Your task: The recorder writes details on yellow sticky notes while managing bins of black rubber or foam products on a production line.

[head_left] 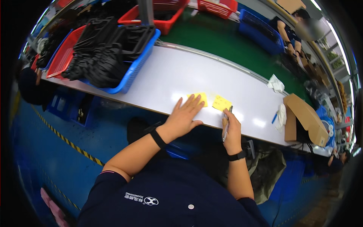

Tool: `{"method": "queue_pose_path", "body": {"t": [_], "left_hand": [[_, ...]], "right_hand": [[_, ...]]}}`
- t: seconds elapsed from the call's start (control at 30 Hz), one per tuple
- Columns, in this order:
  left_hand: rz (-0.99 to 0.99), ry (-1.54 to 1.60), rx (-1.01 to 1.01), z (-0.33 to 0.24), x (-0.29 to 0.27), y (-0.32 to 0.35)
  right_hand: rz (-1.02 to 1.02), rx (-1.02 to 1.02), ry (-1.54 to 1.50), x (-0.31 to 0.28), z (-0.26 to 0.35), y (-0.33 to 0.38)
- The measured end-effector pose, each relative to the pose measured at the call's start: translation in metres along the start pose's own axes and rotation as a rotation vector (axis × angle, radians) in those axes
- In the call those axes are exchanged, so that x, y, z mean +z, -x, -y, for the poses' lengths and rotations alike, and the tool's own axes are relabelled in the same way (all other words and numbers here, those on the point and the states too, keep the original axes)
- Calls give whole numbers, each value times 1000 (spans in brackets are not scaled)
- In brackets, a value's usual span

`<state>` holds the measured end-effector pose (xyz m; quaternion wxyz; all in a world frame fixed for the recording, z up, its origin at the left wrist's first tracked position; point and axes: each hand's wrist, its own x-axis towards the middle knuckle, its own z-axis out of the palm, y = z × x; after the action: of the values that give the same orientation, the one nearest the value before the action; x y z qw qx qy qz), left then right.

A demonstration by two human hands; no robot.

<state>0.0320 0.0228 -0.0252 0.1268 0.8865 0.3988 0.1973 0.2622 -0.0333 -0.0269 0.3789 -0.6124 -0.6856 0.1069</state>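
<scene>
Left hand (184, 116) at centre frame, flat on the white surface (166, 81), fingers spread and grip open, fingertips resting on the near edge of a yellow sticky note (200, 98)

Second yellow sticky note (221, 102) just right of the first, tilted, lying flat on the surface, the two notes near each other but apart

Right hand (231, 130) just right of centre, below the second note, grip closed around a pen (226, 126); pen slanted, upper end up by the note's lower right corner, lower end hanging past the surface edge; contact between pen and note not clear

Black bands on both wrists, dark blue sleeves entering from the lower edge

Upper left of frame: blue basket (133, 68) heaped with black plastic parts (100, 53), red basket (64, 53) beside it on the left

Top centre: another red basket (166, 23) on the green belt (223, 45) behind the surface, blue bin (261, 32) farther right

Right of frame: open cardboard box (304, 119) at the surface's far right end, white cloth (276, 84) near the back edge, blue pen (274, 118) and a white glove (281, 115) just left of the box

Upper right: another person (289, 32) bent over the belt, hands down at work
</scene>
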Motion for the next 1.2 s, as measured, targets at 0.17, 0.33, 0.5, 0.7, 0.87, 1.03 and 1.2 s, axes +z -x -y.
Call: {"method": "queue_pose_path", "body": {"t": [0.17, 0.33, 0.5, 0.7, 0.87, 1.03, 1.2], "left_hand": [[-147, 202, 125, -20, 2, -8], [-235, 489, 244, -47, -9, -12], [-41, 651, 76, -58, -14, -14], [40, 574, 87, -58, 4, -13], [-76, 517, 129, -58, 5, -13], [-135, 401, 87, -28, -6, -2], [-104, 371, 244, -39, 16, -25]], "right_hand": [[-160, -45, 178, -12, 27, 11], [6, 160, -533, -22, 55, 18], [-59, 267, -683, -20, 63, 23], [-50, 264, -668, -27, 61, 27], [-465, 502, -1063, -43, 50, 22], [-455, 441, -878, -62, -6, -20], [-233, 542, -792, -21, 2, -36]]}}
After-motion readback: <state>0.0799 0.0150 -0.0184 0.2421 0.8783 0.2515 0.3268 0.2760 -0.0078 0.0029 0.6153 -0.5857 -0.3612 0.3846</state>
